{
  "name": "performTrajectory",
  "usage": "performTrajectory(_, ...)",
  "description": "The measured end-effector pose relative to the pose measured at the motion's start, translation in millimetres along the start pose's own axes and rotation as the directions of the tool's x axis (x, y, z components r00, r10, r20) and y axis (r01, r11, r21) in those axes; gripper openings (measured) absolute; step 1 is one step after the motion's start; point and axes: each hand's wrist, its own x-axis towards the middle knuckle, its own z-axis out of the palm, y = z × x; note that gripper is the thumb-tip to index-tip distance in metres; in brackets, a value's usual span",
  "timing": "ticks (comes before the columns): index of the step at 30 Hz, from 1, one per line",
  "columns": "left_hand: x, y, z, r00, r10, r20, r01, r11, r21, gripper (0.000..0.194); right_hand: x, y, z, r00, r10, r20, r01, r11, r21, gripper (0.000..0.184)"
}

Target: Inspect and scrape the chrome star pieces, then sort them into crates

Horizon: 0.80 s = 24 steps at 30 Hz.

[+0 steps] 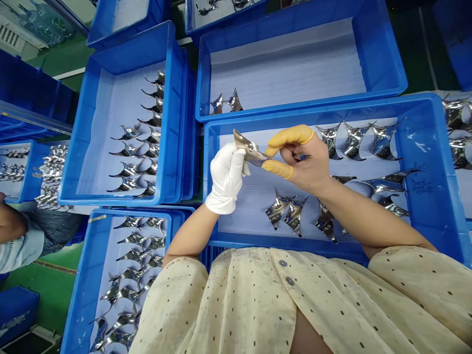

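While the person's two hands hover over the left half of the nearest blue plastic crate (317, 109), a polished metal part (249, 149), curved and pointed, is held up between them, clear of the crate's white sheet lining (250, 216). The left hand (225, 179), in a white cotton glove, has its fingers closed around the part's wider end. The right hand (306, 164) pinches the narrow tip between two fingers (288, 135) capped in yellow cots, brought close together on the metal, while its other fingers curl around a small blue-tipped tool (302, 157). Fabric and rubber on the contact points probably keep skin off the mirror finish, and the two-handed hold seems to turn the part's face up to view. More polished parts (354, 141) lie apart on the lining toward the crate's right end, which likely stops them scratching one another. In the crate to the left (176, 98), similar parts (132, 169) overlap in two tidy rows along its right wall. A co-worker's light blue sleeve (18, 250) shows at the far left edge, away from these hands
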Motion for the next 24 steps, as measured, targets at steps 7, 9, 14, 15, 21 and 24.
performTrajectory(7, -2.6, 4.5, 1.7, 0.979, -0.192, 0.065, 0.199, 0.973, -0.115, 0.057, 5.6, -11.2, 3.4, 0.99, 0.021, -0.136, -0.014, 0.999, 0.05, 0.015)
performTrajectory(9, -2.8, 5.1, 2.2, 0.964, -0.245, 0.102, 0.26, 0.951, -0.17, 0.068, 9.3, -9.6, 1.4, 0.964, 0.108, -0.243, -0.085, 0.991, 0.105, 0.023)
performTrajectory(14, -4.2, 2.9, 2.7, 0.972, -0.196, 0.129, 0.223, 0.943, -0.246, 0.077, 14.5, -1.6, -7.1, 0.91, 0.365, -0.196, -0.345, 0.93, 0.127, 0.054)
performTrajectory(15, -4.8, 1.5, 2.1, 0.976, -0.172, 0.134, 0.201, 0.949, -0.242, 0.074, 15.0, -0.8, -7.7, 0.904, 0.388, -0.182, -0.362, 0.918, 0.16, 0.054)
performTrajectory(21, -7.7, -9.8, -2.0, 0.984, -0.016, 0.177, 0.025, 0.998, -0.051, 0.05, 18.7, -5.1, -4.4, 0.875, 0.436, -0.211, -0.344, 0.866, 0.363, 0.048)
performTrajectory(24, -7.0, -13.7, -1.0, 0.981, -0.035, 0.193, 0.028, 0.999, 0.04, 0.049, 17.4, -10.6, -2.2, 0.901, 0.367, -0.231, -0.3, 0.912, 0.278, 0.05)
